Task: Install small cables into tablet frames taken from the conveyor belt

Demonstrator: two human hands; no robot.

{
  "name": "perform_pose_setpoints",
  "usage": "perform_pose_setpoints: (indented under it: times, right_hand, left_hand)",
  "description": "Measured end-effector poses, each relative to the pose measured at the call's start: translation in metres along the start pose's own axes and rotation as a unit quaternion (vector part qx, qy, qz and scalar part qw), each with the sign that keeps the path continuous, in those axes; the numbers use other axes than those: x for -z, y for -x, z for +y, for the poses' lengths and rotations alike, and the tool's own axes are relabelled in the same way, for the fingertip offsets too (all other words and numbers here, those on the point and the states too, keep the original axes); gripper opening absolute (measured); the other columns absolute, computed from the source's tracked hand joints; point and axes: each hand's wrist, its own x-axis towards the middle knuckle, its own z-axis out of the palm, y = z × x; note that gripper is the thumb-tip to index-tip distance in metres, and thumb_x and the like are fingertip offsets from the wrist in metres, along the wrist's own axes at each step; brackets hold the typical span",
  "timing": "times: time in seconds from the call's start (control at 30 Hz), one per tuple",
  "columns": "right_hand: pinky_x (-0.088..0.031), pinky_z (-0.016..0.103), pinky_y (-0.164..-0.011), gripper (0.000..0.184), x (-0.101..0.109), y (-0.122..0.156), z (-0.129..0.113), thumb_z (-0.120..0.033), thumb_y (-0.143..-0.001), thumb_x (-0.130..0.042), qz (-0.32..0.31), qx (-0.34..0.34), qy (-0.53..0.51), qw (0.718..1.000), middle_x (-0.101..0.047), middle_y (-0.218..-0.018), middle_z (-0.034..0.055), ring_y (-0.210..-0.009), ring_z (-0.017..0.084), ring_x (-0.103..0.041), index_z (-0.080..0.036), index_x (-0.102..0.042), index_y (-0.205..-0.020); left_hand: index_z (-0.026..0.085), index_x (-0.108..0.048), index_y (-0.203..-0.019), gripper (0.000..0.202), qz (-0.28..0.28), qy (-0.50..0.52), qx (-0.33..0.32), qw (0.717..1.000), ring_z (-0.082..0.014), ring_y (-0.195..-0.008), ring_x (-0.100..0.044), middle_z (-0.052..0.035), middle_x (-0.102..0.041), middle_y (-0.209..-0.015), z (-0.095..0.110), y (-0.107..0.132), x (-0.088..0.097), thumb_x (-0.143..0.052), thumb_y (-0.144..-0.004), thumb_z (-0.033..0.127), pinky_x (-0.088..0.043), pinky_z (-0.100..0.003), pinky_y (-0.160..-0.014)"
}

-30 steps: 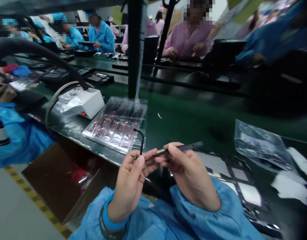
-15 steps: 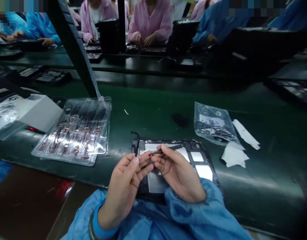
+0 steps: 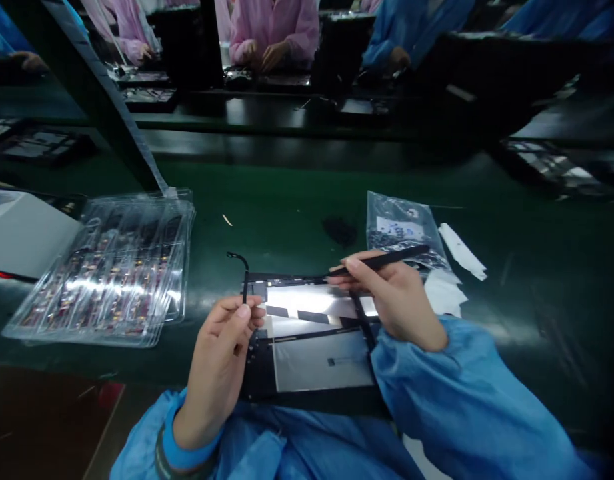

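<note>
My left hand (image 3: pixel 221 347) is closed in a pinch on a thin black flex cable (image 3: pixel 243 267) that curves up and to the left above its fingers. My right hand (image 3: pixel 391 297) is closed on a black stylus-like tool (image 3: pixel 387 260), whose tip points left over the top edge of an open tablet frame (image 3: pixel 311 333). The frame lies flat on the green bench in front of me, with silvery panels showing inside it. My two hands are apart, one at each side of the frame's top edge.
A clear plastic tray of small parts (image 3: pixel 107 267) lies at the left, next to a white box (image 3: pixel 21 233). A clear bag of small parts (image 3: pixel 401 227) and white paper scraps (image 3: pixel 461 243) lie at the right. Other people in pink and blue work across the belt.
The view swung right and down, from the tray to the tablet frame. My hands, close together before, have parted; the right hand with the tool moved right and the left stayed on the cable.
</note>
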Motion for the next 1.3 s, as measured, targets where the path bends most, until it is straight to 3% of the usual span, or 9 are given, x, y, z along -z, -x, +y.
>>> perform_pose_setpoints:
  times: [0.23,0.5,0.7,0.8,0.87,0.97,1.1,1.2,1.3]
  right_hand:
    - [-0.051,0.024,-0.054,0.039,-0.001,-0.013,0.02,-0.052,-0.065,-0.074,-0.045,0.02,0.073,0.996,-0.067,-0.054,0.0008,-0.052,0.013,-0.064,-0.016,-0.065,-0.076]
    - [-0.048,0.028,-0.057,0.02,0.001,-0.01,0.03,-0.042,-0.078,-0.065,-0.035,0.093,0.203,0.974,-0.067,-0.062,-0.0001,-0.06,0.017,-0.066,-0.022,-0.066,-0.076]
    - [-0.049,0.027,-0.066,0.014,-0.001,-0.002,0.008,-0.03,-0.081,-0.057,-0.006,0.133,0.049,0.99,-0.071,-0.09,0.0016,-0.076,0.015,-0.064,-0.024,-0.068,-0.075]
    - [-0.046,0.024,-0.055,0.016,-0.018,0.012,-0.006,-0.032,-0.078,-0.06,-0.06,0.112,0.104,0.986,-0.072,-0.089,0.0016,-0.068,0.014,-0.062,-0.025,-0.07,-0.088]
    - [-0.046,0.024,-0.051,0.014,-0.033,0.023,-0.011,-0.033,-0.079,-0.061,-0.096,0.131,0.144,0.976,-0.071,-0.076,0.0007,-0.061,0.014,-0.061,-0.023,-0.069,-0.084]
    - [-0.045,0.021,-0.051,0.011,-0.046,0.035,-0.012,-0.024,-0.083,-0.057,-0.093,0.238,0.199,0.946,-0.067,-0.066,-0.0015,-0.056,0.011,-0.06,-0.021,-0.063,-0.075]
    - [-0.044,0.022,-0.056,0.011,-0.046,0.041,-0.005,-0.016,-0.086,-0.053,-0.078,0.429,0.319,0.841,-0.066,-0.068,0.0012,-0.061,0.012,-0.06,-0.018,-0.06,-0.078]
    - [-0.044,0.024,-0.059,0.015,-0.044,0.043,0.002,-0.013,-0.087,-0.051,-0.106,0.504,0.37,0.773,-0.065,-0.068,0.0042,-0.062,0.014,-0.06,-0.016,-0.06,-0.076]
    - [-0.043,0.025,-0.06,0.016,-0.044,0.046,0.008,-0.011,-0.087,-0.05,-0.122,0.538,0.391,0.737,-0.066,-0.069,0.0057,-0.063,0.015,-0.059,-0.014,-0.061,-0.076]
  left_hand:
    - [0.017,-0.069,-0.077,0.025,0.003,-0.022,-0.005,1.0,-0.0115,-0.069,-0.06,-0.0025,-0.067,-0.078,-0.004,-0.002,-0.01,-0.08,-0.064,0.035,-0.051,-0.023,-0.069]
    - [0.017,-0.068,-0.078,0.027,0.011,-0.039,-0.007,0.999,-0.0121,-0.069,-0.061,-0.0025,-0.066,-0.074,-0.008,-0.002,-0.012,-0.08,-0.064,0.036,-0.05,-0.022,-0.069]
    - [0.019,-0.068,-0.08,0.02,-0.022,-0.097,-0.052,0.994,-0.0118,-0.07,-0.062,-0.0011,-0.067,-0.074,-0.016,0.0,-0.012,-0.075,-0.072,0.036,-0.05,-0.021,-0.071]
    - [0.02,-0.068,-0.081,0.014,-0.061,-0.147,-0.076,0.984,-0.0118,-0.072,-0.064,-0.0009,-0.068,-0.075,-0.021,0.002,-0.014,-0.069,-0.079,0.033,-0.05,-0.02,-0.071]
    - [0.019,-0.067,-0.081,0.011,-0.091,-0.191,-0.093,0.973,-0.0124,-0.072,-0.064,-0.0012,-0.069,-0.076,-0.021,0.004,-0.015,-0.065,-0.082,0.03,-0.051,-0.019,-0.069]
    - [0.021,-0.066,-0.091,0.009,-0.116,-0.277,-0.198,0.933,-0.0133,-0.079,-0.065,-0.0019,-0.069,-0.086,-0.016,0.006,-0.014,-0.061,-0.084,0.022,-0.051,-0.02,-0.072]
    - [0.024,-0.061,-0.104,0.024,-0.087,-0.352,-0.362,0.859,-0.0124,-0.096,-0.059,-0.0013,-0.063,-0.099,-0.013,0.007,-0.009,-0.059,-0.083,0.012,-0.046,-0.022,-0.087]
    - [0.024,-0.061,-0.1,0.021,-0.038,-0.365,-0.396,0.842,-0.0095,-0.091,-0.058,0.0009,-0.062,-0.094,-0.015,0.007,-0.008,-0.06,-0.083,0.011,-0.045,-0.019,-0.085]
    - [0.023,-0.061,-0.096,0.016,0.001,-0.38,-0.392,0.838,-0.008,-0.086,-0.059,0.0023,-0.062,-0.09,-0.019,0.007,-0.008,-0.059,-0.085,0.012,-0.045,-0.017,-0.082]
